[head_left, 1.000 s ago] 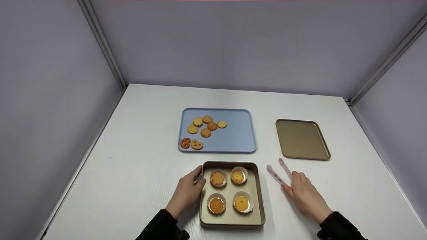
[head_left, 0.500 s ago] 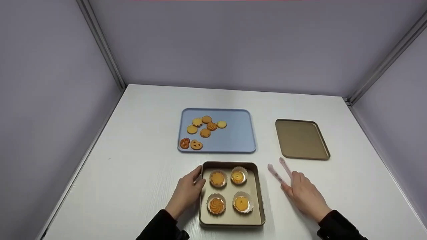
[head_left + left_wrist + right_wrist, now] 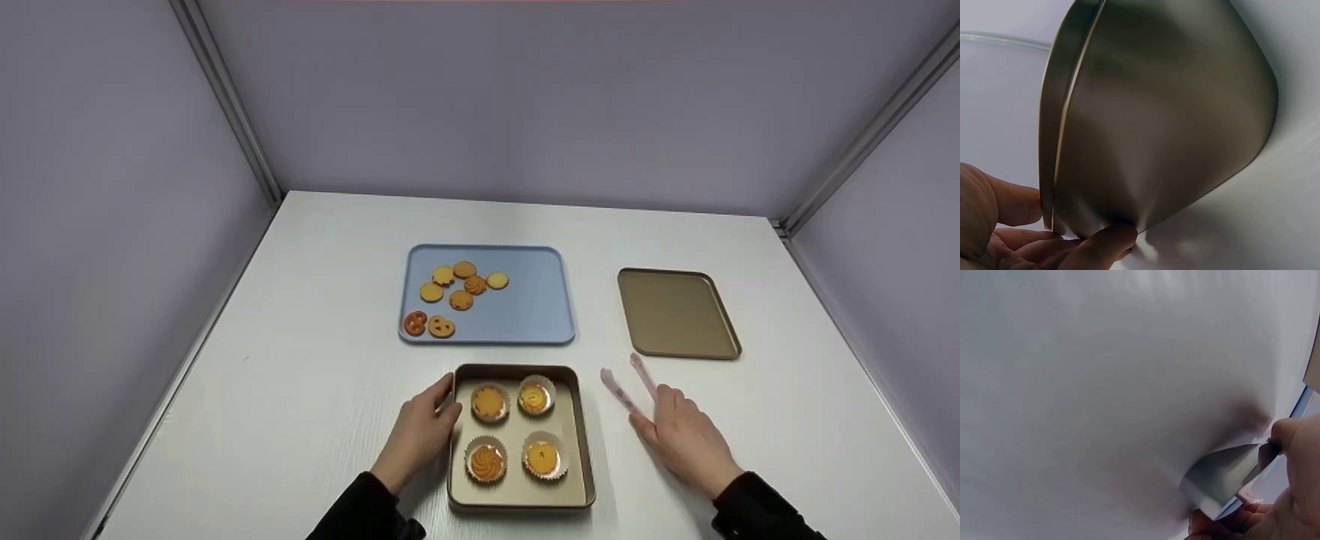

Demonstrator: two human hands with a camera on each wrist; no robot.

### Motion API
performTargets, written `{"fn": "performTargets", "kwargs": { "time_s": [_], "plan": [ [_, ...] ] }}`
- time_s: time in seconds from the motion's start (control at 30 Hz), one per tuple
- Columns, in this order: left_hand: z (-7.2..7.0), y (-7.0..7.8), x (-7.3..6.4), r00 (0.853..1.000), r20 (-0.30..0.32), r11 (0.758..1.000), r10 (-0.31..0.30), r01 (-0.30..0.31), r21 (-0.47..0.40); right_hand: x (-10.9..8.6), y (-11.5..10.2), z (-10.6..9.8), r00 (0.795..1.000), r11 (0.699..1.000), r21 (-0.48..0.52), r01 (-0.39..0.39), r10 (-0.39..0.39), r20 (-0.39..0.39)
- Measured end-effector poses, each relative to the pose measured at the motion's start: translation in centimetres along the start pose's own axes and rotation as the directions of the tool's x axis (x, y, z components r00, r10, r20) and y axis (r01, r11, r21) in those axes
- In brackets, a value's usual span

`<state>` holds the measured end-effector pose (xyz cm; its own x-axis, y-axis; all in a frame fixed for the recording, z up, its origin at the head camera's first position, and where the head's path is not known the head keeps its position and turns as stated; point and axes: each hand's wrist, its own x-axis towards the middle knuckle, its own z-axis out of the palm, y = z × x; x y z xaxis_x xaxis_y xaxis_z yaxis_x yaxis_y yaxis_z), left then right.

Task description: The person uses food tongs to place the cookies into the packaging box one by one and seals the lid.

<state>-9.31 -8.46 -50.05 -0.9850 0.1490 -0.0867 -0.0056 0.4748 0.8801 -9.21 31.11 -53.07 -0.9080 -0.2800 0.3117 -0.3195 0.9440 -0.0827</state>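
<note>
A deep gold-brown baking tin (image 3: 517, 491) stands near the front of the table in the head view. In it are paper cups holding a star-shaped cookie (image 3: 490, 403), a swirl cookie (image 3: 487, 463) and two round yellow ones. My left hand (image 3: 420, 427) grips the tin's left side, thumb at the rim; the left wrist view shows fingers against the outer wall (image 3: 1162, 112). To the right of the tin, my right hand (image 3: 690, 442) holds a pair of pink tongs (image 3: 618, 389), their tips spread apart above the table with nothing between them. A metal band (image 3: 1224, 475) of the tongs shows in the right wrist view.
Behind the tin lies a blue tray (image 3: 532, 300) with several cookies, among them a pretzel (image 3: 415, 323). A shallow gold-brown lid or tray (image 3: 679, 315) lies at the right. Grey panels (image 3: 495, 97) wall in the white table (image 3: 322, 300).
</note>
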Motion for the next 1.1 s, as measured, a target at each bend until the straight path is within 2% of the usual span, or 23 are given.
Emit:
{"fn": "performTargets", "kwargs": {
  "time_s": [0.17, 0.37, 0.5, 0.63, 0.87, 1.1],
  "plan": [
    [-0.1, 0.1, 0.0, 1.0, -0.004, 1.0, -0.001, 0.001, 0.004, -0.1, 0.1, -0.1, 0.993, 0.996, 0.017, -0.092, 0.091, 0.077],
    [-0.1, 0.1, -0.1, 0.999, 0.017, 0.999, -0.034, 0.035, -0.03, 0.0, 0.2, -0.4, 0.983, 0.991, 0.036, -0.129, 0.123, 0.135],
    [-0.1, 0.0, -0.2, 0.999, 0.028, 0.998, -0.04, 0.041, -0.042, 0.3, 0.5, -0.9, 0.975, 0.989, 0.001, -0.148, 0.146, 0.168],
    [-0.1, 0.0, -0.1, 0.999, 0.03, 0.999, -0.032, 0.033, -0.04, 1.0, 1.0, -1.6, 0.982, 0.99, -0.031, -0.139, 0.142, 0.127],
    [0.0, -0.1, -0.1, 1.0, 0.01, 1.0, -0.015, 0.015, -0.02, 2.2, 2.0, -2.7, 0.982, 0.985, -0.003, -0.171, 0.17, 0.084],
    [0.0, -0.1, -0.1, 1.0, -0.002, 1.0, -0.001, 0.001, -0.006, 3.1, 2.9, -3.2, 0.992, 0.992, 0.01, -0.128, 0.128, 0.009]
  ]
}}
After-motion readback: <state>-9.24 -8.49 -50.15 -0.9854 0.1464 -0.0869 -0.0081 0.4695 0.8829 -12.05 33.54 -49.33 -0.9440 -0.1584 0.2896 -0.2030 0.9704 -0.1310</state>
